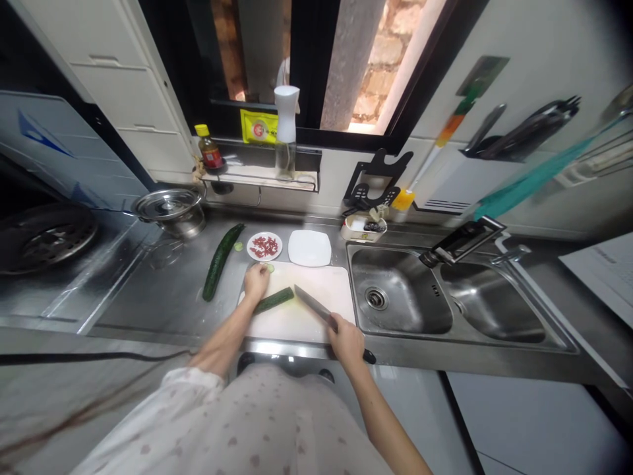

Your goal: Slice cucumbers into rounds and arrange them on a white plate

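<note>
A white cutting board (316, 310) lies on the steel counter in front of me. On it rests a piece of cucumber (275, 300), lying slantwise. My left hand (256, 280) is curled at the board's far left corner, next to a small cucumber slice (270, 268); whether it grips anything is unclear. My right hand (347, 341) is closed around the black handle of a knife (315, 306), whose blade points toward the cucumber piece. A whole cucumber (221, 260) lies on the counter left of the board.
Behind the board stand a small plate of red pieces (264, 246) and an empty white plate (309, 248). A double sink (445, 300) with a faucet (465, 239) is at right. A lidded steel pot (171, 210) sits at back left, bottles on a shelf (257, 177).
</note>
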`<state>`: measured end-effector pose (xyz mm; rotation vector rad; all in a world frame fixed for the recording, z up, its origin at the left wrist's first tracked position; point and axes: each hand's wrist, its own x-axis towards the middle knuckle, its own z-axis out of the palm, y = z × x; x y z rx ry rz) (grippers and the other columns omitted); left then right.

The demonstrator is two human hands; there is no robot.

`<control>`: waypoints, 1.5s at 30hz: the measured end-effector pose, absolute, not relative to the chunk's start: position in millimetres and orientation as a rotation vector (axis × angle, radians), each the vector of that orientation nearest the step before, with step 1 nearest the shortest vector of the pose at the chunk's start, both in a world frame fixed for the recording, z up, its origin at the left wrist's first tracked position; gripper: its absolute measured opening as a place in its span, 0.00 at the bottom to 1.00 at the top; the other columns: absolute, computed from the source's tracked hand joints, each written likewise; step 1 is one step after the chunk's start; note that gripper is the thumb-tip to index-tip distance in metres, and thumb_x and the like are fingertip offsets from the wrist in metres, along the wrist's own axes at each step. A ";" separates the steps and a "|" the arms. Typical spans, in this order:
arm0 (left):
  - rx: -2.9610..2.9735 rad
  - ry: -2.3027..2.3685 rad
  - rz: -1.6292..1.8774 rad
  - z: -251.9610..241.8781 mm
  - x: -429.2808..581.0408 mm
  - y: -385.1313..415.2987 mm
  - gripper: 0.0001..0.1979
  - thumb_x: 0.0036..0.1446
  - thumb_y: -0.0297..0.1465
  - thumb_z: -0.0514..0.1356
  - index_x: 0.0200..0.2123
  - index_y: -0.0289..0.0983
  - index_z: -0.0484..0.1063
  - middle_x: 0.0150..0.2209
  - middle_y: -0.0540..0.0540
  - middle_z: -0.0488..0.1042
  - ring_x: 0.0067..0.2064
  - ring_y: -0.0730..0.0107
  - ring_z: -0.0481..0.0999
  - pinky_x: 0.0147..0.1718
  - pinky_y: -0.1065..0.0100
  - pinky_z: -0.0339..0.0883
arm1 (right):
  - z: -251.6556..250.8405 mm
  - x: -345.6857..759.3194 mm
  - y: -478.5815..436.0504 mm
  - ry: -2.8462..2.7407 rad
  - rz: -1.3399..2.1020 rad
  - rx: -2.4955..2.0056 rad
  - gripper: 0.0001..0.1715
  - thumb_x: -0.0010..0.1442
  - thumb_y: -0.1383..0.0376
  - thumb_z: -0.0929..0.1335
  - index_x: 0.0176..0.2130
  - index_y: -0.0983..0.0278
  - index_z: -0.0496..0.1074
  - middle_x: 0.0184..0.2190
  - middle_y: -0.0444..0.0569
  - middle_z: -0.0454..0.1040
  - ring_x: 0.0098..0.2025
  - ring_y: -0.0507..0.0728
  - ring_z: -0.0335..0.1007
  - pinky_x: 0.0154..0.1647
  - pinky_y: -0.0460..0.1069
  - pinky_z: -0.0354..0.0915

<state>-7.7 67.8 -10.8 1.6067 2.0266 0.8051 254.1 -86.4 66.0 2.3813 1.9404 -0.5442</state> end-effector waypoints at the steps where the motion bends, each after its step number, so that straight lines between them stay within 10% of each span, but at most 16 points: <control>1: 1.624 2.021 0.809 -10.2 -6.5 63.4 0.12 0.55 0.32 0.58 0.41 0.37 0.77 0.41 0.43 0.78 0.44 0.63 0.75 0.45 0.66 0.65 | 66.0 253.8 -86.4 1.942 -0.544 2.380 0.22 0.61 0.63 0.63 0.55 0.57 0.70 0.43 0.50 0.78 0.46 0.56 0.72 0.42 0.46 0.60; 45: 2.081 1.435 0.650 1.1 14.8 6.1 0.14 0.63 0.36 0.54 0.45 0.42 0.77 0.41 0.46 0.76 0.44 0.67 0.74 0.46 0.68 0.66 | 87.3 209.9 -51.9 2.069 -0.750 2.073 0.22 0.69 0.59 0.53 0.46 0.62 0.70 0.40 0.54 0.77 0.42 0.57 0.73 0.39 0.48 0.60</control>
